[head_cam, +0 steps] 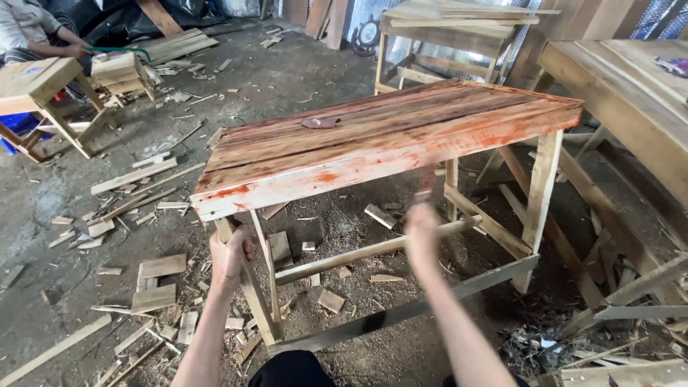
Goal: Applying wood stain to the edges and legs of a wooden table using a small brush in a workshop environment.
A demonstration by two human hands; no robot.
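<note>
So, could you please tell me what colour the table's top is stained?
Reddish-orange stain over brown wood on the table top, seen in the head view.

Carpentry workshop: wood offcuts (154, 283), unfinished tables (373, 143)

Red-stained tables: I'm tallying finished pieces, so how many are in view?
1. The red-stained table stands at centre, the left hand gripping its near leg and the right hand blurred under its front edge. Other furniture looks unstained; more may be hidden.

The counter (387, 136) before me is streaked reddish-brown, with orange-red smears along its pale front edge; its legs (539, 186) at four o'clock are bare pale wood.
</note>
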